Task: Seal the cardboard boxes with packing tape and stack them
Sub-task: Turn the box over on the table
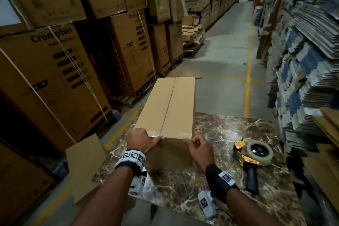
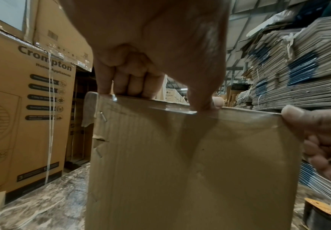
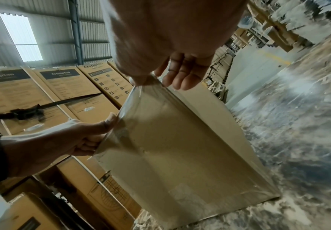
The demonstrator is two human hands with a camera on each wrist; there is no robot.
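Note:
A plain cardboard box (image 1: pixel 168 104) stands on the marble table (image 1: pixel 229 134), its flaps closed and clear tape running along the centre seam. A clear tape strip (image 1: pixel 172 135) crosses the box's near top edge. My left hand (image 1: pixel 146 138) grips that edge at the left, fingers curled on the top, thumb (image 2: pixel 201 102) pressing the tape. My right hand (image 1: pixel 194 143) pinches the tape end (image 3: pixel 139 87) at the near right corner. The orange and black tape dispenser (image 1: pixel 255 154) lies on the table to the right, untouched.
A flat cardboard piece (image 1: pixel 86 161) leans at the table's left edge. Tall stacks of printed cartons (image 1: pixel 55 60) line the left. Piles of flattened cartons (image 1: pixel 302 60) rise on the right. A concrete aisle (image 1: pixel 229 51) with yellow lines runs ahead.

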